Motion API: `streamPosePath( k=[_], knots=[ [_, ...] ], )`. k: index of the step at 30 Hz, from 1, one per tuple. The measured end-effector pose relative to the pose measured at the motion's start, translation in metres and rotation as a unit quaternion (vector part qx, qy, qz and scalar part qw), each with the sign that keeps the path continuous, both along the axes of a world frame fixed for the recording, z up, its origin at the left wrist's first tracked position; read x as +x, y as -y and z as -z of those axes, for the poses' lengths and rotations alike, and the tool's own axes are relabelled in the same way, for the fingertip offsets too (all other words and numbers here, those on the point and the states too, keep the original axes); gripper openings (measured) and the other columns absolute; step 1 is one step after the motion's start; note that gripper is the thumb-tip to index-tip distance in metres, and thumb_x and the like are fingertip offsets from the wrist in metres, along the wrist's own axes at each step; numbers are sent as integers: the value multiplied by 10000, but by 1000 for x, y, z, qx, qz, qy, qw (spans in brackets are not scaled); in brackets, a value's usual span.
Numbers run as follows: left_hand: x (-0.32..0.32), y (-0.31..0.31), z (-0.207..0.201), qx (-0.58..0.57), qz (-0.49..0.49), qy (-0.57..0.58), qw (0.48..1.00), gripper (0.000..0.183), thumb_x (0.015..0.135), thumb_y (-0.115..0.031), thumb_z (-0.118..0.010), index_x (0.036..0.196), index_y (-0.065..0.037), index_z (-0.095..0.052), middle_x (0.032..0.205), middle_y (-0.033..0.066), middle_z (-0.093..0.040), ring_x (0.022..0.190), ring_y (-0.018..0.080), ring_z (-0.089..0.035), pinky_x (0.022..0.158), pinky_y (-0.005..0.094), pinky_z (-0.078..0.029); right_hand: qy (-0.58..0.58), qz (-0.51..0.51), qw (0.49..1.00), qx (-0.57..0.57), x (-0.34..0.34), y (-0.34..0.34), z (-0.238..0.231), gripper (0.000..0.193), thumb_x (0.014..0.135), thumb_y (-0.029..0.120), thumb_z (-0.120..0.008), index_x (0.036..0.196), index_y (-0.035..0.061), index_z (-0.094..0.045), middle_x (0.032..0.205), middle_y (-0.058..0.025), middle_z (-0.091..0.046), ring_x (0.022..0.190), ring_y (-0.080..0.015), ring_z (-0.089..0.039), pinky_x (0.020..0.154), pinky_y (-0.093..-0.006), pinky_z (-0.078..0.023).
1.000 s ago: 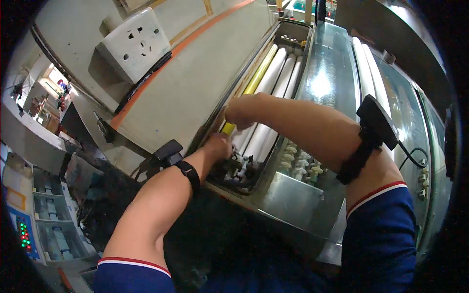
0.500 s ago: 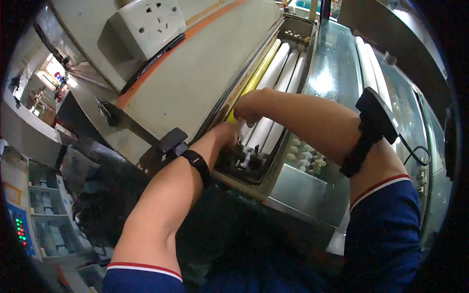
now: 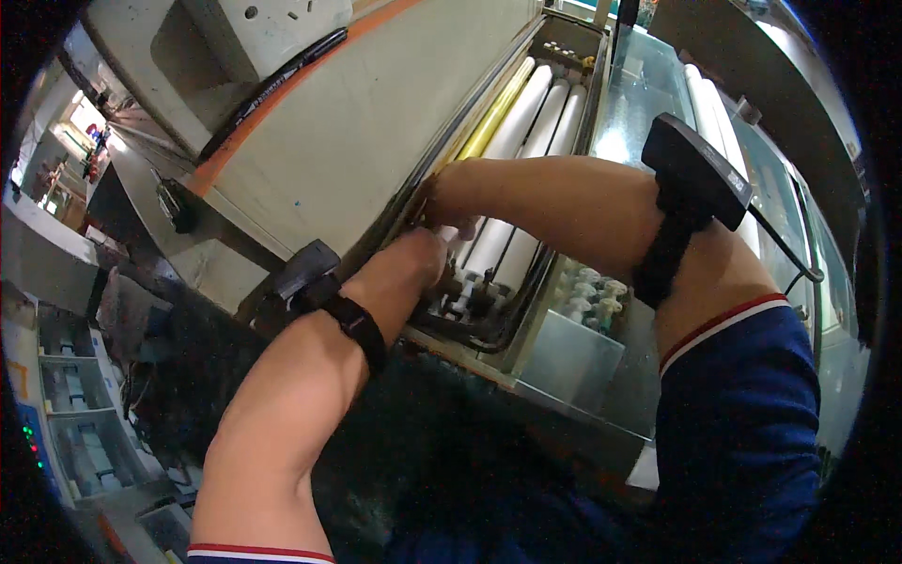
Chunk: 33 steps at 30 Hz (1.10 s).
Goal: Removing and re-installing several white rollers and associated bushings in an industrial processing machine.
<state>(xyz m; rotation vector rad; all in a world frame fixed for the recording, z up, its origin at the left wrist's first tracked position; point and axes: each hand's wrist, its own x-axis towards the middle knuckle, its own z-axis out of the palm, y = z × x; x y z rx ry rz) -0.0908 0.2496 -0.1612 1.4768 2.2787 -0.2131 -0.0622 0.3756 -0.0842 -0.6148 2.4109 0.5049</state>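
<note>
Counted: one yellow roller (image 3: pixel 498 111) and three white rollers (image 3: pixel 519 115) side by side in a long trough (image 3: pixel 470 343), the yellow along its left edge; two more white rods (image 3: pixel 707 113) farther right, past a clear cover (image 3: pixel 648 80). One black device strapped to each forearm.

Right hand (image 3: pixel 448 195) bent down over the near part of the yellow roller, fingers curled, tips low beside the nearest white roller; contact hidden, impossible to tell what is pinched. Left hand (image 3: pixel 425 254) just nearer, close beside the right, reaching in over the trough's left edge, fingers out of sight behind the wrist; cannot tell whether spread or pressed together.

Near end of the trough: pale fittings (image 3: pixel 460 296), in shadow. To the left, a pale panel (image 3: pixel 338 150) with an orange stripe (image 3: pixel 376 19) and, beyond, a white socket box (image 3: pixel 291 33). Near side, dark floor (image 3: pixel 423 423). Far left, a brightly lit opening.
</note>
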Motion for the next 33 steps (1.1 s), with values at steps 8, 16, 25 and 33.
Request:
streamPosePath(
  k=[8, 16, 25, 33],
  knots=[
    [1, 16, -20, 2, 41, -34, 999, 236, 854, -91, -572, 1016, -25, -731, 1075, 230, -698, 1015, 375, -690, 882, 465, -554, -81, 17, 996, -40, -14, -25, 27, 336, 763, 345, -760, 1068, 208, -728, 1030, -67, -720, 974, -298, -692, 815, -424, -561],
    [1, 19, -25, 23, 61, -19, 998, 172, 834, -78, -576, 903, -5, -716, 957, 250, -695, 911, 395, -694, 745, 454, -540, -47, 4, 999, -3, -16, -25, 22, 405, 734, 339, -789, 1114, 222, -712, 1047, -65, -717, 998, -298, -684, 826, -436, -560],
    [6, 10, -24, -99, 68, -34, 992, 214, 803, -174, -671, 924, -8, -731, 1040, 205, -710, 961, 355, -699, 827, 439, -554, -45, 39, 998, 4, -15, -10, 29, 387, 696, 289, -799, 1066, 206, -726, 1001, -73, -719, 964, -300, -690, 806, -436, -562],
    [-3, 14, -39, -62, -67, 112, 989, 406, 614, -215, -842, 934, 16, -744, 1033, 219, -716, 975, 355, -700, 863, 416, -556, -65, 37, 996, -44, -2, -16, -9, 368, 641, 218, -808, 1002, 189, -742, 960, -77, -723, 934, -300, -694, 787, -434, -563]
  ],
)
